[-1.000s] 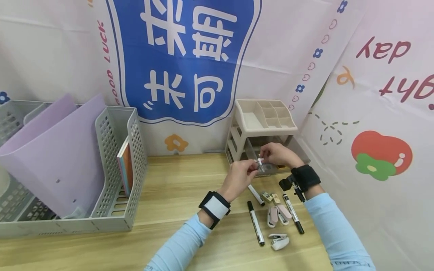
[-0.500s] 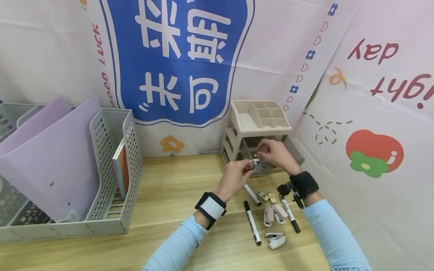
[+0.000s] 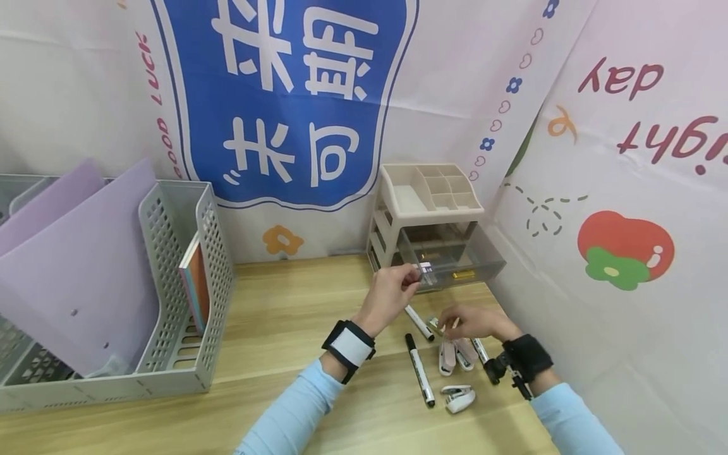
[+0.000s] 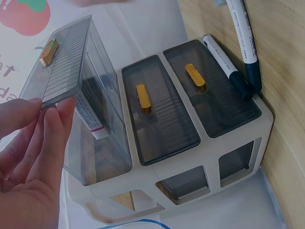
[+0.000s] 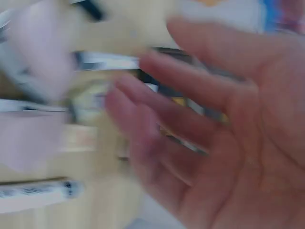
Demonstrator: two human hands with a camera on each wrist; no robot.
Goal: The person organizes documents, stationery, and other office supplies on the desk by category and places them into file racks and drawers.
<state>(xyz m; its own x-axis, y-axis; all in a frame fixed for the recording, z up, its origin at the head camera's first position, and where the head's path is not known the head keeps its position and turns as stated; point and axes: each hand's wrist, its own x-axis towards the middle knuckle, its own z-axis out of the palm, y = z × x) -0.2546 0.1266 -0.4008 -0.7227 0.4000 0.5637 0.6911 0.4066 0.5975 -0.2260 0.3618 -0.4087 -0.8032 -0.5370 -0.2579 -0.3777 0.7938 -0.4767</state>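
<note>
My left hand point(image 3: 387, 294) pinches the front edge of a clear grey drawer point(image 3: 482, 268), pulled out of a cream desktop organizer point(image 3: 435, 218). In the left wrist view the thumb and fingers point(image 4: 55, 129) grip that drawer edge, and a small white box point(image 4: 90, 117) lies inside. My right hand point(image 3: 478, 321) hovers over the table with loosely bent fingers and nothing visible in them. Under and beside its fingertips are a small yellow-green box point(image 5: 90, 102) and a paler small box point(image 5: 80, 138), blurred. Pink staplers point(image 3: 447, 358) lie just in front of that hand.
A white stapler point(image 3: 459, 399) and a black-capped marker point(image 3: 419, 373) lie nearer the front. Another marker point(image 3: 419, 322) lies by the organizer; one more point(image 3: 482, 351) is partly behind the right hand. A grey file rack point(image 3: 170, 379) with purple folders point(image 3: 85, 272) stands left.
My right hand has left the drawer and come down toward the small boxes on the table. The left hand stays at the drawer edge. The head view has shifted slightly.
</note>
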